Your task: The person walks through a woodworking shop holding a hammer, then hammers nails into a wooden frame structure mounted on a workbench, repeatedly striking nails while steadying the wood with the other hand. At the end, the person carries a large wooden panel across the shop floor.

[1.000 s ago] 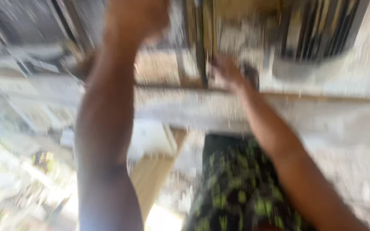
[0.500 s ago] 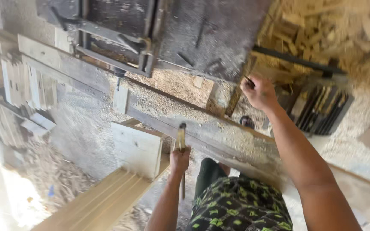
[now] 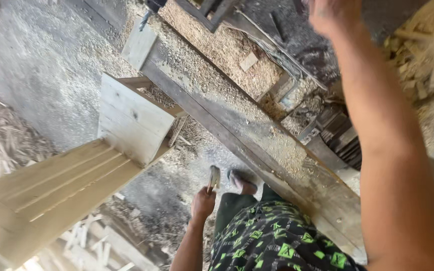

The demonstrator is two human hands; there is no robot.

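Two hands: left (image 3: 203, 203) grips a small wooden piece (image 3: 213, 178) near the beam's edge (image 3: 257, 150); right (image 3: 327, 15) blurred, grip unclear.

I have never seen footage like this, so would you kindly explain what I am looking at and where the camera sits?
The camera is worn on a person's head and looks down at their own arms and patterned shorts. The left hand hangs low and holds a small wooden-handled tool. The right hand is raised near the top edge, blurred; whether it holds anything cannot be told. Below runs a long wooden beam covered in sawdust, part of a woodworking bench. To the left lie pale planks.
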